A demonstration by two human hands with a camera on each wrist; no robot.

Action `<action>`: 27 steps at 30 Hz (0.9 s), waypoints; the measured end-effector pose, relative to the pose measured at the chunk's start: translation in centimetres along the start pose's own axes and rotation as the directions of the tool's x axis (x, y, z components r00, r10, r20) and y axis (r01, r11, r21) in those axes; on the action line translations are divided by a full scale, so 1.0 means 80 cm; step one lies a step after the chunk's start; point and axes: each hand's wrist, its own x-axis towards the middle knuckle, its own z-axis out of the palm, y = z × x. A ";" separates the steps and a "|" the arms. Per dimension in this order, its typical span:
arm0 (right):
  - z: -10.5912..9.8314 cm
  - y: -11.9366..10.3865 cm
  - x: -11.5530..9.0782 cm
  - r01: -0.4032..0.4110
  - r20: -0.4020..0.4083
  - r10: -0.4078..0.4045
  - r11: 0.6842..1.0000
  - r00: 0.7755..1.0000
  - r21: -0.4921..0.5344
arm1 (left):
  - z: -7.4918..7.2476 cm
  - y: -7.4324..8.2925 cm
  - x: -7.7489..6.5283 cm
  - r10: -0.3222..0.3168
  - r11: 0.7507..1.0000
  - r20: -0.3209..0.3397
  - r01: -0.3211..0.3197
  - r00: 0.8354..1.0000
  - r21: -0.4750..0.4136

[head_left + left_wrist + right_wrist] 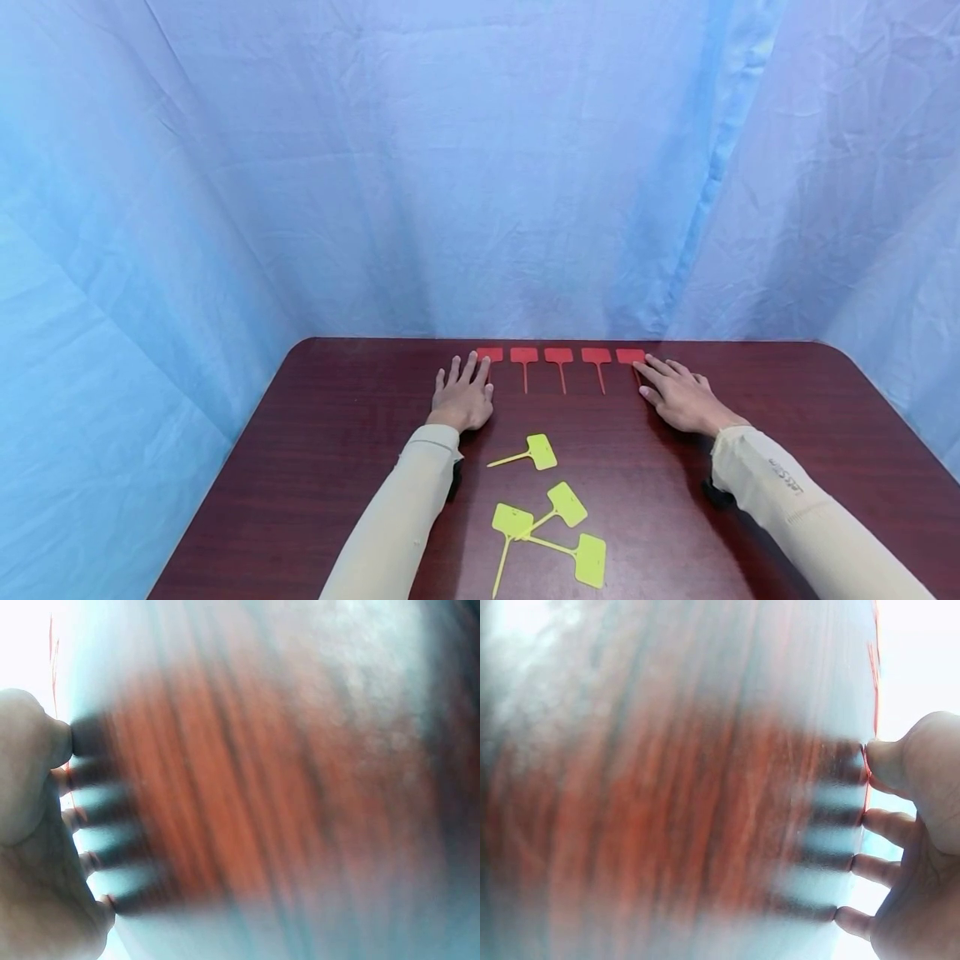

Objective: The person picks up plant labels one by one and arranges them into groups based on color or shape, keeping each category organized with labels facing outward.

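Observation:
Several red T-shaped plant tags (558, 355) lie in a row by the table's far edge, stems toward me. My left hand (462, 397) is palm down with fingers spread, its fingertips at the leftmost red tag (492, 353) and covering part of it. At the other end, the fingers of my right hand (682, 398) reach the rightmost red tag (628, 355) and overlap its stem. Both wrist views show straight fingers with their tips down at the tabletop, nothing gripped. Closer to me is a single yellow plant tag (543, 452), its stem pointing left.
Nearer still, several yellow tags lie loosely with crossing stems, among them one at the right (591, 561). Everything rests on a dark red-brown wooden table (315, 467) with rounded far corners. Pale blue curtains (487, 167) hang behind it and on both sides.

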 end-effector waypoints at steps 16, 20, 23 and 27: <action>-0.010 -0.010 -0.008 -0.012 -0.047 0.014 0.999 0.999 0.042 | -0.001 0.000 0.000 0.006 1.000 0.003 -0.006 1.000 -0.003; -0.009 -0.009 -0.014 -0.026 -0.056 0.028 0.999 0.998 0.039 | 0.000 -0.001 0.000 0.009 1.000 0.003 -0.009 1.000 -0.007; -0.008 -0.003 -0.020 -0.045 -0.050 0.046 0.998 0.998 0.034 | 0.000 -0.002 0.000 0.008 1.000 0.003 -0.008 1.000 -0.008; -0.008 0.008 -0.029 -0.068 -0.024 0.068 0.998 0.997 0.019 | 0.001 -0.002 0.001 0.012 1.000 -0.002 -0.012 1.000 -0.016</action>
